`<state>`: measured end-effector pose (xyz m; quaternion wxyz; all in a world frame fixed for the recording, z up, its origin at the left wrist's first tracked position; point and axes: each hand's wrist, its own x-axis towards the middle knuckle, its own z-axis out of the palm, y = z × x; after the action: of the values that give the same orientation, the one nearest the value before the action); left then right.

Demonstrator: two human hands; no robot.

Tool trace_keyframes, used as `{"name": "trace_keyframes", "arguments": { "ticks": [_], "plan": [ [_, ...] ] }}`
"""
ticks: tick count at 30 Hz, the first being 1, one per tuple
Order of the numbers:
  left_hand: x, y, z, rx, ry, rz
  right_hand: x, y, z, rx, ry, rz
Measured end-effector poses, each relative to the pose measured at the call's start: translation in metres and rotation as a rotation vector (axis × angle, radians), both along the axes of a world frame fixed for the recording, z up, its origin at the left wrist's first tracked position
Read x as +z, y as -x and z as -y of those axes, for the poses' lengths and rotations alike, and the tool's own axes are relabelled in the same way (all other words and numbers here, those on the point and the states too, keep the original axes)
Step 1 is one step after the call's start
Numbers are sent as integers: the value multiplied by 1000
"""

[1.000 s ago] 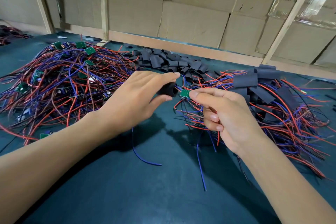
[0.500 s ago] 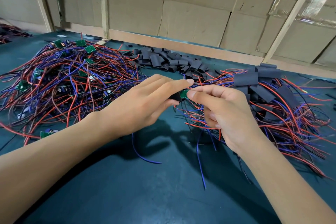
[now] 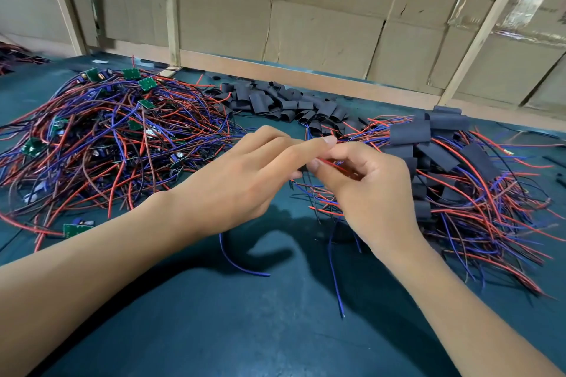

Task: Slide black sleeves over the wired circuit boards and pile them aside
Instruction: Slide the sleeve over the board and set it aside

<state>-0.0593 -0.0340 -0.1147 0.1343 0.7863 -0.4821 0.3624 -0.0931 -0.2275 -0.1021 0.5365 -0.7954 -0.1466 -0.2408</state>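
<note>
Status: 1 s ago I held the sleeve [image 3: 303, 167] open-ended in my left hand [image 3: 245, 180] with the green board just outside it, pinched by my right hand [image 3: 364, 190]. Now the board is gone from view and only a dark edge of the sleeve shows between my fingers, centre of frame. Judgement: board is inside or nearly so; the seating can't be confirmed, fingers cover it.

Grip, left: forefinger and thumb pinched on the sleeve. Grip, right: fingers curled, clamped on the red wire [image 3: 329, 163] and its neighbours just beside the sleeve mouth.

Implication: this unit is near done; next comes a drop on the finished pile [image 3: 435, 162], right of frame, approx. beside my right hand.

Surroundings:
- Unsleeved boards w/ wires [image 3: 101, 138], left of frame.
- Loose sleeves [image 3: 275, 104], upper centre.
- Worktop [image 3: 275, 315], dark green; one stray blue wire [image 3: 239, 263] lies below my hands.

Obstructions: trailing leads hang under my right hand and mingle w/ the finished pile's wires; snag risk on pull-away.
</note>
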Motion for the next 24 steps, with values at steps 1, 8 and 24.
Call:
{"name": "trace_keyframes", "arguments": {
  "ticks": [1,8,24],
  "plan": [
    [0,1,1,2,-3,-8,0,0,0,-9,27,31],
    [0,3,2,9,49,-41,7,4,2,204,-189,-125],
    [7,-21,-32,417,170,-123,29,1,33,-205,-210,359]
  ]
}}
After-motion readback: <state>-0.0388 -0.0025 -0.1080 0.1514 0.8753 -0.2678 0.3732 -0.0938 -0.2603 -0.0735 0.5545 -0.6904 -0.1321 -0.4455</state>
